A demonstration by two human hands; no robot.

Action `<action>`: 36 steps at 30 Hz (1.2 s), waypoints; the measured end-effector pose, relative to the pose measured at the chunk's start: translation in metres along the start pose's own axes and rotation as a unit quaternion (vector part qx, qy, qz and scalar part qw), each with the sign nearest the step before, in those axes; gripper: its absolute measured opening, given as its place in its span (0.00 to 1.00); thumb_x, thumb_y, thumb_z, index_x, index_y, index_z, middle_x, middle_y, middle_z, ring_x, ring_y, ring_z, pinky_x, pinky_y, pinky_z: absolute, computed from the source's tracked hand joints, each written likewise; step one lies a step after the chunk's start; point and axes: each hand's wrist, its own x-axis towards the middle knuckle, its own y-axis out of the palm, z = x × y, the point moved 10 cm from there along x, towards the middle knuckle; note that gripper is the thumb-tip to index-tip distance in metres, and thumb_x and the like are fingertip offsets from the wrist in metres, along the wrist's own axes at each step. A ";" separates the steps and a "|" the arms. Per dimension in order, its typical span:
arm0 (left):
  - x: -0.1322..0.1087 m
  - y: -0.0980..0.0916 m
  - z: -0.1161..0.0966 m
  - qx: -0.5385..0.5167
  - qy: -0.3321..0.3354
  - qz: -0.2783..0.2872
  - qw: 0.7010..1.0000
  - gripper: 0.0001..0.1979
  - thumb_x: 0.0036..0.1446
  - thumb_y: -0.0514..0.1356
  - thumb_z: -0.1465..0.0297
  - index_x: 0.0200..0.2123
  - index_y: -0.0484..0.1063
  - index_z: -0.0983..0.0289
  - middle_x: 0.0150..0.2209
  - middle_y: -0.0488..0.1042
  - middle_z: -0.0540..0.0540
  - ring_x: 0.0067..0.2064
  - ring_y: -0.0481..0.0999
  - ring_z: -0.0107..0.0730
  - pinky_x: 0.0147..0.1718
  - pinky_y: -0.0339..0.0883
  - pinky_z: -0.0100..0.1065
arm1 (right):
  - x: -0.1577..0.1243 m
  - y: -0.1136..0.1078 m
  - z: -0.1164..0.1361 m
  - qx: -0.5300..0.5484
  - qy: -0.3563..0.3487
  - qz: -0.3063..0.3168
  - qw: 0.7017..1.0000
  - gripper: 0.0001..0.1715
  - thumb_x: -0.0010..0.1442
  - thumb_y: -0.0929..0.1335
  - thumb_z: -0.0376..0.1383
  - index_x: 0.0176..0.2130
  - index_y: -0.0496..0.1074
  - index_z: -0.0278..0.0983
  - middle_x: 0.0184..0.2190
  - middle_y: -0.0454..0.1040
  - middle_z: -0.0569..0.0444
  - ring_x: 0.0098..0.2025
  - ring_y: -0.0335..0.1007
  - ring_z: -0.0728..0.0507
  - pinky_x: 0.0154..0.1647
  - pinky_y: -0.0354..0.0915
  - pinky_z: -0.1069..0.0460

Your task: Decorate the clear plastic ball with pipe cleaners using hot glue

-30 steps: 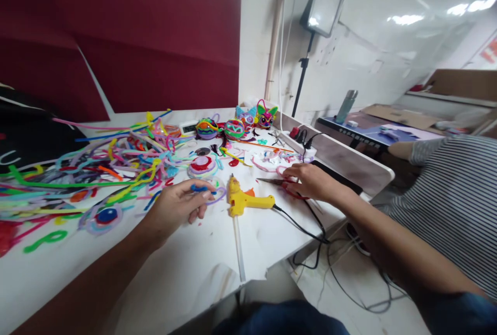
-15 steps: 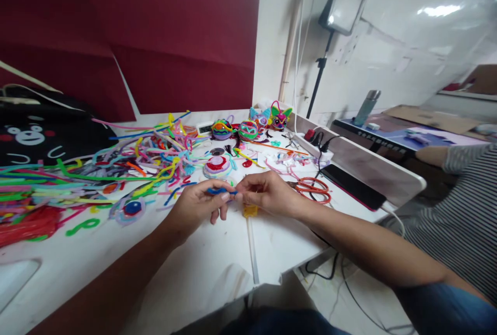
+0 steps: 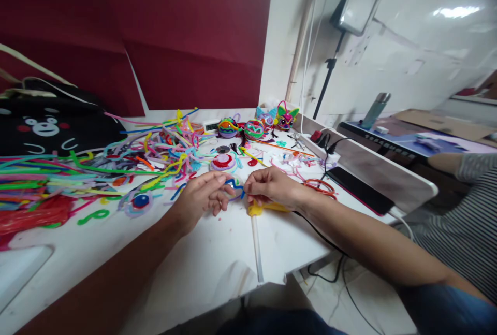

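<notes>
A blue pipe cleaner point(image 3: 234, 185), bent into a zigzag, spans the gap between my two hands above the white table. My right hand point(image 3: 274, 187) pinches its right end between thumb and fingertips. At the other end, the thumb and forefinger of my left hand point(image 3: 204, 194) close on it, with the other fingers curled below. A clear round piece with a purple edge point(image 3: 235, 198) shows behind the pipe cleaner. Under my right hand lies a yellow glue gun point(image 3: 276, 207) with a black cord. A red and lilac pipe-cleaner disc point(image 3: 222, 162) lies beyond my hands.
Loose pipe cleaners point(image 3: 166, 154) are heaped on the left, near a blue-centred disc point(image 3: 140, 201). Decorated balls point(image 3: 254, 129) stand at the back. Orange-handled scissors point(image 3: 320, 187), a phone point(image 3: 361, 190) and a power strip point(image 3: 320, 148) lie right. A person in a striped sleeve point(image 3: 471, 166) is beside me.
My left fingers have shifted back along the pipe cleaner, so more of its zigzag shows. The view has turned slightly left, and more of the glue gun is visible.
</notes>
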 end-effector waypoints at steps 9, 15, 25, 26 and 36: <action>0.001 0.001 -0.002 0.069 0.009 0.003 0.998 0.11 0.54 0.62 0.62 0.31 0.71 0.65 0.17 0.70 0.49 0.17 0.66 0.24 0.15 0.56 0.25 | -0.002 0.009 -0.007 0.075 0.046 0.034 0.996 0.07 0.47 0.70 0.33 0.22 0.70 0.32 0.15 0.70 0.58 0.15 0.57 0.56 0.14 0.47 0.60; -0.001 0.005 -0.004 0.102 0.025 0.018 0.994 0.12 0.56 0.60 0.63 0.26 0.71 0.66 0.17 0.70 0.50 0.17 0.65 0.23 0.15 0.56 0.26 | -0.007 0.014 -0.009 0.088 0.069 0.051 0.992 0.08 0.48 0.68 0.32 0.20 0.70 0.32 0.13 0.67 0.59 0.14 0.54 0.56 0.14 0.45 0.60; -0.003 0.003 -0.019 0.103 0.094 0.026 0.990 0.22 0.50 0.66 0.63 0.48 0.71 0.65 0.27 0.76 0.51 0.23 0.72 0.27 0.18 0.63 0.27 | -0.009 0.011 -0.010 0.162 0.092 0.026 0.982 0.06 0.47 0.69 0.31 0.22 0.71 0.30 0.16 0.71 0.55 0.14 0.56 0.55 0.12 0.44 0.60; -0.003 0.002 -0.022 0.129 0.108 0.025 0.985 0.19 0.50 0.66 0.64 0.45 0.73 0.66 0.25 0.76 0.51 0.22 0.72 0.27 0.19 0.64 0.28 | -0.009 0.012 -0.010 0.169 0.094 0.031 0.981 0.06 0.47 0.68 0.31 0.22 0.70 0.30 0.16 0.71 0.55 0.14 0.56 0.55 0.12 0.43 0.60; -0.001 -0.010 -0.026 0.197 0.135 -0.039 0.970 0.11 0.52 0.63 0.63 0.31 0.77 0.66 0.17 0.73 0.50 0.18 0.70 0.27 0.19 0.66 0.29 | -0.009 0.003 0.014 0.054 -0.031 -0.008 0.998 0.18 0.44 0.76 0.35 0.35 0.70 0.34 0.23 0.73 0.60 0.21 0.64 0.53 0.17 0.54 0.60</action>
